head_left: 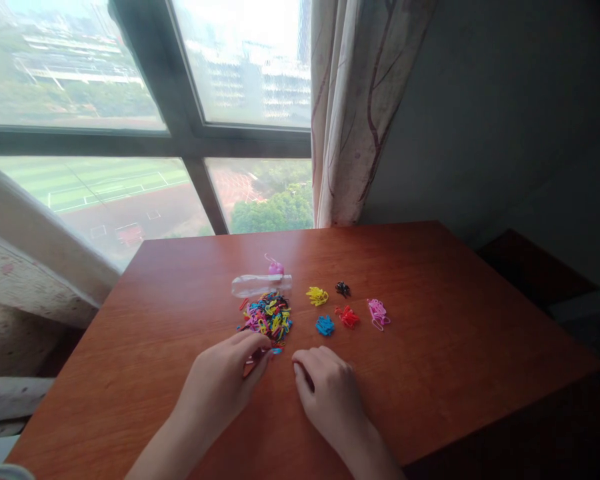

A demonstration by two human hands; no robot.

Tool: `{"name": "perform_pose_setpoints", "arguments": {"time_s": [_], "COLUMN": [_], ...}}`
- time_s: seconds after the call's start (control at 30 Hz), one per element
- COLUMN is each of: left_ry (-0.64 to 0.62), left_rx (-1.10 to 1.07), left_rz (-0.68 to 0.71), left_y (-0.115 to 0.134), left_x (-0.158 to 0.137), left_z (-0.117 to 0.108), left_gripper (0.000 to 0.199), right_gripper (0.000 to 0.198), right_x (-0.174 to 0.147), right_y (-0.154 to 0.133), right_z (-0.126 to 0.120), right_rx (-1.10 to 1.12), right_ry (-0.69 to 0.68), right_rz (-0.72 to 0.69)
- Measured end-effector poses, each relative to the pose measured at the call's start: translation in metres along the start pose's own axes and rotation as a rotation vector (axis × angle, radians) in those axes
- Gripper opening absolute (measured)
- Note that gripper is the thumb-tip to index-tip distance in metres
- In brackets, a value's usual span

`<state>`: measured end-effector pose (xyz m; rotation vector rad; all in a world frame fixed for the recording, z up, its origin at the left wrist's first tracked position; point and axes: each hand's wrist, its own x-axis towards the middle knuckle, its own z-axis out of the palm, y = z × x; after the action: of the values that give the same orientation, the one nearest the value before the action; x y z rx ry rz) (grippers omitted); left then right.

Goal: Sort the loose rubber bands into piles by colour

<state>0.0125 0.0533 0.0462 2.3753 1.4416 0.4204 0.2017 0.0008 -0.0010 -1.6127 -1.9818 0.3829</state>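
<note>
A mixed heap of small coloured rubber bands [267,315] lies on the wooden table. At its near edge my left hand [230,367] is closed in a pinch, with a blue rubber band [277,351] at its fingertips. My right hand [325,383] rests on the table just to the right, fingers curled together; whatever may be inside them is hidden. Beyond it sit separate single-colour piles: blue bands [325,325], red bands [348,317], yellow bands [317,296], black bands [343,289] and pink bands [379,313].
Behind the heap a clear plastic bottle [255,286] lies on its side, with a purple rounded piece [276,268] bearing a thin loop just past it. The brown table [460,333] reaches a window [195,143] and curtain [347,113] at the back.
</note>
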Motion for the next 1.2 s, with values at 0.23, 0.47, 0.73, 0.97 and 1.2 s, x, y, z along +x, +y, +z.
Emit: {"name": "perform_pose_setpoints", "arguments": {"time_s": [0.23,0.47,0.73,0.97,1.2], "left_ry": [-0.167,-0.233,-0.2,-0.127,0.04], "left_rx": [0.16,0.195,0.203,0.196,0.028], "left_rz": [0.176,0.224,0.185,0.083,-0.065], "left_y": [0.048,0.059,0.053,0.023,-0.024], "left_x": [0.054,0.085,0.089,0.051,-0.011], "left_z": [0.004,0.024,0.024,-0.004,-0.002], "left_gripper": [0.019,0.015,0.016,0.022,0.024], "right_gripper": [0.016,0.016,0.017,0.018,0.015], "right_x": [-0.005,-0.005,-0.005,-0.003,0.003], "right_y": [0.003,0.005,0.005,0.002,-0.002], "right_z": [0.005,0.006,0.005,0.001,-0.001], "right_rx": [-0.047,-0.033,0.05,0.068,0.012], "right_ry": [0.02,0.022,0.01,-0.012,-0.043], "right_rz": [-0.006,-0.001,0.003,0.016,0.042]}}
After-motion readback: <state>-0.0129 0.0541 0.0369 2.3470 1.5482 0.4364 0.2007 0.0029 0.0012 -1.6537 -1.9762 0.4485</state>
